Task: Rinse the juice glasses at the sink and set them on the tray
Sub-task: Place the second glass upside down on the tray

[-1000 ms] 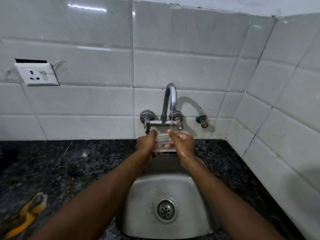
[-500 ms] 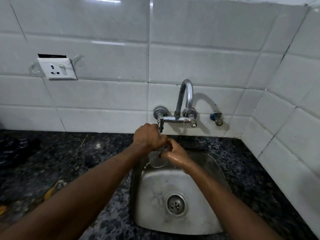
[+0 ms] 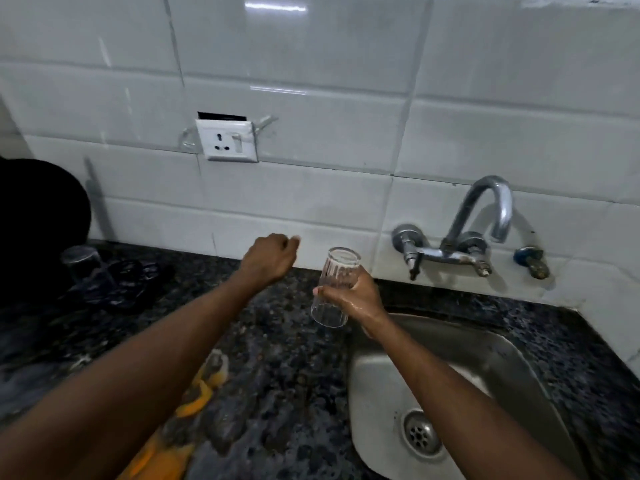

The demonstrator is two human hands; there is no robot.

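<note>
Kitchen corner: white tiled wall, dark speckled stone bench (image 3: pixel 284 358), steel sink (image 3: pixel 377 382) set into it at right.

Right fingers (image 3: pixel 360 277) and thumb are wrapped round a clear ribbed glass (image 3: pixel 334 289), gripping it mid-body. Right hand (image 3: pixel 358 297) is wet. The glass is inverted, base up and mouth down, and slightly tilted. It is held in the air just left of the sink's left rim, above the bench and touching nothing else.

Left hand (image 3: pixel 268 258) is further left of the sink, raised above the bench near the wall. Its fingers are curled into a loose fist, and nothing is visible in them.

Tap (image 3: pixel 485 220) is wall-mounted above the sink's back edge, spout over the bowl. Can't tell whether water is running. Drain (image 3: pixel 422 433) sits in the sink floor at the near side.

Second glass (image 3: pixel 83 265) stands well left of the sink, by the wall, on a dark glossy patch (image 3: pixel 121 282). It's too blurred to tell whether that is the tray. Large black round object (image 3: pixel 34 209) sits beyond it, at the frame edge.

Yellow-orange item (image 3: pixel 194 400) lies on the bench left of the sink, near side, partly under the left forearm; blurred. Wall socket (image 3: pixel 227 140) is up on the tiles, left of the sink.
</note>
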